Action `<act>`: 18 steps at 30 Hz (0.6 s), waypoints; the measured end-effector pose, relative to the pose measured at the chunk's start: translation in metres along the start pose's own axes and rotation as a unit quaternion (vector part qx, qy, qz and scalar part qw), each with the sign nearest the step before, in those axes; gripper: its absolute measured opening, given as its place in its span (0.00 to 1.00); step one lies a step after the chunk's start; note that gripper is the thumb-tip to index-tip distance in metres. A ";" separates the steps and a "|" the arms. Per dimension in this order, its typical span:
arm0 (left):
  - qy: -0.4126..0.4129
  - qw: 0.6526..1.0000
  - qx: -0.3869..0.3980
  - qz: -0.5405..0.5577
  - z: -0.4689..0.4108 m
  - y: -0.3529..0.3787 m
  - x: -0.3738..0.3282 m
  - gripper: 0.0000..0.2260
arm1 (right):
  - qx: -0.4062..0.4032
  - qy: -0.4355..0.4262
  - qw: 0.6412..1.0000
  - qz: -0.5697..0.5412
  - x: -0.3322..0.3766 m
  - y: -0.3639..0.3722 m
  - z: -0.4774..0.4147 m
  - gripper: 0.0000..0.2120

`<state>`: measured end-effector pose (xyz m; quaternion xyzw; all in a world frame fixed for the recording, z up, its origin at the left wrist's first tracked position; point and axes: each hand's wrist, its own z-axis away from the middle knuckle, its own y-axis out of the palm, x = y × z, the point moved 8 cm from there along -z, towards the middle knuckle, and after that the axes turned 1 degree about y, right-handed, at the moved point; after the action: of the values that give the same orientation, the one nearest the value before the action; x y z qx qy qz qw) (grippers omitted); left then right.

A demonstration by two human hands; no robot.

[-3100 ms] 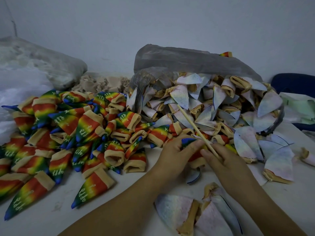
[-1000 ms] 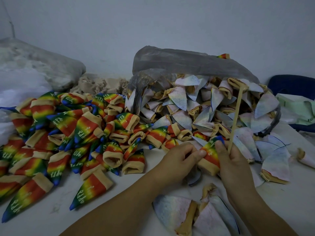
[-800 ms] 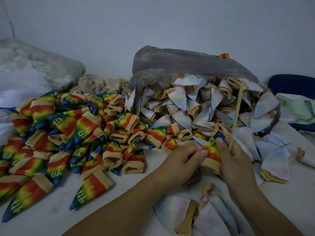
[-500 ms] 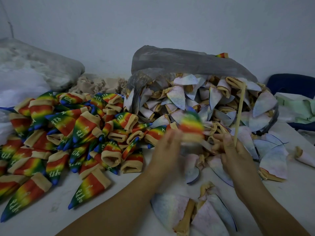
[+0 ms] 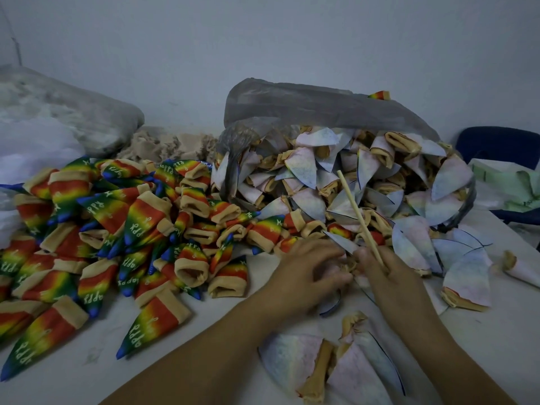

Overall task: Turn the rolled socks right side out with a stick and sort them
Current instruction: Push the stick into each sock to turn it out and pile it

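A heap of rainbow-coloured socks (image 5: 122, 238), turned right side out, covers the table's left half. Pale inside-out socks (image 5: 365, 185) spill from a grey plastic bag (image 5: 306, 106) at centre right. My left hand (image 5: 304, 273) and my right hand (image 5: 391, 276) meet in front of that pile on one pale inside-out sock (image 5: 349, 266), which my left fingers pinch at its tan cuff. My right hand also grips a thin wooden stick (image 5: 358, 214) that slants up and to the left over the pile.
Three pale socks (image 5: 330, 366) lie near the table's front edge between my forearms. More lie loose at the right (image 5: 467, 276). A grey sack (image 5: 67, 118) and tan fabric (image 5: 172, 144) sit at the back left; a dark blue chair (image 5: 502, 147) stands at the right.
My left hand tossed the turned rainbow sock onto the left heap and came back. Both hands now hold a pale sock, and the stick has tilted from upright to slanting left.
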<state>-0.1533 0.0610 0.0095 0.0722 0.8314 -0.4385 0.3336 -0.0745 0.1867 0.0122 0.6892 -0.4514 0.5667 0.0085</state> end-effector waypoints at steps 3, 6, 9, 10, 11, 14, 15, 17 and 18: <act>0.003 0.999 -0.033 -0.036 0.000 -0.009 0.000 0.14 | -0.006 0.005 1.000 0.015 -0.003 0.000 -0.001 0.15; -0.049 0.991 -0.122 -0.035 0.000 -0.025 0.014 0.10 | -0.008 0.002 1.000 0.018 -0.005 0.000 -0.002 0.15; -0.079 0.980 -0.176 -0.039 0.001 -0.034 0.027 0.09 | -0.014 -0.004 1.000 0.023 -0.005 0.001 -0.002 0.17; -0.079 0.981 -0.175 -0.038 0.001 -0.034 0.028 0.09 | -0.015 -0.005 1.000 0.026 -0.006 0.001 -0.001 0.17; -0.076 0.981 -0.174 -0.038 0.001 -0.033 0.029 0.09 | -0.015 -0.007 0.999 0.029 -0.006 0.001 -0.002 0.17; -0.072 0.981 -0.175 -0.044 0.000 -0.032 0.030 0.10 | -0.017 -0.008 0.999 0.029 -0.006 0.000 -0.002 0.17; -0.078 0.980 -0.176 -0.043 0.000 -0.033 0.032 0.11 | -0.017 -0.007 0.999 0.030 -0.006 0.000 -0.002 0.17; -0.097 0.980 -0.171 -0.043 0.000 -0.033 0.036 0.12 | -0.015 -0.006 0.999 0.032 -0.007 0.001 -0.002 0.16; -0.107 0.980 -0.163 -0.049 -0.001 -0.032 0.038 0.13 | -0.015 -0.006 0.999 0.033 -0.007 0.001 -0.002 0.16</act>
<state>-0.1961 0.0357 0.0080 -0.0716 0.8535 -0.3184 0.4062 -0.0765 0.1915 0.0067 0.6773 -0.4824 0.5555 -0.0032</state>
